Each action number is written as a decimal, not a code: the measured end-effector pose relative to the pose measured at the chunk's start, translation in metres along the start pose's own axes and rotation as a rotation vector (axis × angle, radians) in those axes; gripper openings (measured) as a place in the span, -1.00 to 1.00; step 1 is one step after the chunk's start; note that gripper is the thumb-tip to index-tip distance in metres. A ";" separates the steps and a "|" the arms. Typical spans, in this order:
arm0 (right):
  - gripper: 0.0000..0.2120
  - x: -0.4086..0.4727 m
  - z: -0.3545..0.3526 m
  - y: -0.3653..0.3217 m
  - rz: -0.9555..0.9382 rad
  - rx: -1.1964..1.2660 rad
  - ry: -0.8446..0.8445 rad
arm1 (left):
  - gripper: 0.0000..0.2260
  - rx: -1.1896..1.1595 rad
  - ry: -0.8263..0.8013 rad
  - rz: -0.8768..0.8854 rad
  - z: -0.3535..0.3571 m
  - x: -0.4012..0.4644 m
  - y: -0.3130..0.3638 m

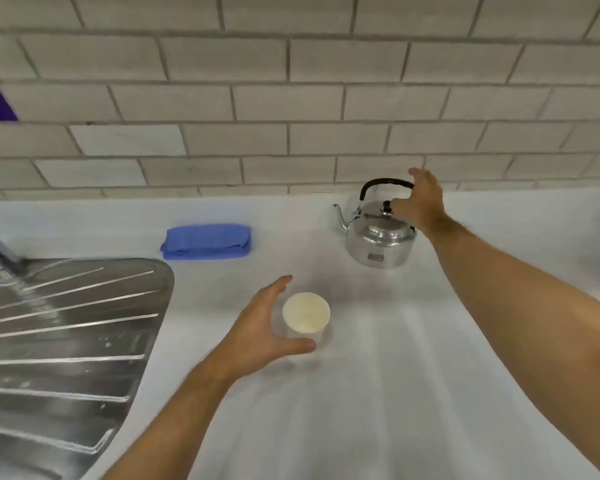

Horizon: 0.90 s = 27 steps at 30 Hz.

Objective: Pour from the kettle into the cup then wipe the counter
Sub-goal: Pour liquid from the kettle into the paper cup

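One kettle (380,239): polished metal, squat rounded body, thin curved spout pointing left, domed lid with dark knob, black arched handle. Sits on white counter (378,375) near the tiled wall, right of centre.

Right hand (421,202) at the handle's right end, fingers spread and loosely curled around it; can't tell if grip is closed yet or just touching.

One cup (306,315): small, round, white, looks like paper or thin plastic, pale inside, upright, on counter in front of and left of the kettle, well apart from it.

Left hand (267,327) open in a wide C just beside the cup's left side, thumb near its front base, fingers behind; contact unclear, not clamped.

One cloth (207,241): blue, soft, folded into a flat rectangle, lying on counter near the wall, left of kettle, clear of both hands.

One steel drainboard (66,334): brushed metal, raised ribs fanning out, rounded corner, at left, set into counter.

Wall (291,98): pale rectangular tiles, brick pattern, grey grout lines. Counter surface smooth, matte white. Slight motion blur overall.
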State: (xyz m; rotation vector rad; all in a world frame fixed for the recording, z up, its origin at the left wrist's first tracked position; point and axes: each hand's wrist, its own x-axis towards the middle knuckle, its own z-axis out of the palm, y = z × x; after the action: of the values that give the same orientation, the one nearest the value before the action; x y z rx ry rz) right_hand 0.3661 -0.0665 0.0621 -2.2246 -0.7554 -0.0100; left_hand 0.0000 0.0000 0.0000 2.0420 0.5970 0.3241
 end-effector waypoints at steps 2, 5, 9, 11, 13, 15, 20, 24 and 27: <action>-0.20 0.007 0.004 0.006 0.093 0.043 -0.007 | -0.01 -0.070 -0.012 -0.056 0.011 0.004 -0.005; -0.30 0.016 0.015 0.018 0.134 0.114 0.022 | 0.01 -0.169 0.003 -0.101 0.029 0.003 -0.021; -0.54 0.024 0.015 0.025 0.080 0.187 0.084 | -0.04 -0.229 0.080 -0.129 0.040 0.004 -0.026; -0.66 0.024 0.012 0.029 0.053 0.235 0.042 | -0.08 -0.245 0.116 -0.143 0.042 0.006 -0.027; -0.75 0.021 0.008 0.031 0.047 0.296 -0.014 | -0.15 -0.262 0.147 -0.154 0.045 0.007 -0.029; -0.75 0.018 0.005 0.030 0.076 0.334 -0.060 | -0.26 -0.285 0.169 -0.163 0.048 0.008 -0.032; -0.69 0.010 -0.001 0.022 0.152 0.439 -0.111 | -0.39 -0.301 0.215 -0.179 0.055 0.005 -0.031; -0.61 -0.002 -0.013 0.019 0.146 0.481 -0.151 | -0.39 -0.299 0.224 -0.188 0.056 0.006 -0.028; -0.56 -0.013 -0.026 0.013 0.095 0.491 -0.197 | -0.40 -0.285 0.236 -0.186 0.055 0.005 -0.027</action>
State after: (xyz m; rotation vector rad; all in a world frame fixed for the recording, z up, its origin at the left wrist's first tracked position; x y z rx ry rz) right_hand 0.3680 -0.0972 0.0682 -1.8020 -0.6690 0.4043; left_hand 0.0220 -0.0259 -0.0512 1.6741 0.8296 0.5133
